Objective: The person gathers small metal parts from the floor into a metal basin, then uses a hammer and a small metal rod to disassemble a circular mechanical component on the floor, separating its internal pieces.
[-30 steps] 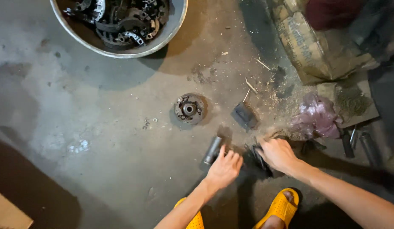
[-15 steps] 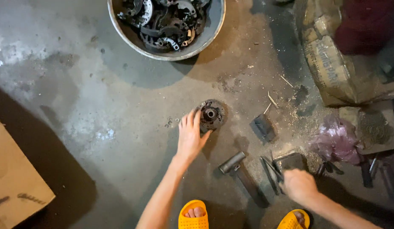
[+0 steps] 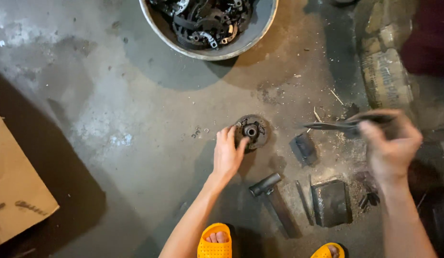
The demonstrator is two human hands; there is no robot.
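Note:
A round, dirty metal hub (image 3: 254, 130) with a centre hole lies on the concrete floor. My left hand (image 3: 227, 154) rests on its left rim, fingers spread over the edge. My right hand (image 3: 390, 142) is raised at the right, blurred by motion, closed around a dark flat curved metal piece (image 3: 341, 125) that sticks out to the left. A hammer (image 3: 273, 197) lies on the floor between my arms, and a dark metal block (image 3: 331, 202) sits beside it.
A large metal basin (image 3: 174, 34) full of dark metal parts stands at the top. Cardboard (image 3: 16, 191) lies at the left. A small dark block (image 3: 305, 146), sacks (image 3: 385, 71) at the right and my orange sandals (image 3: 215, 241) are also in view.
My right hand picked up the dark metal piece from the floor and lifted it up. My left hand moved from the hammer to the round hub and stays on it.

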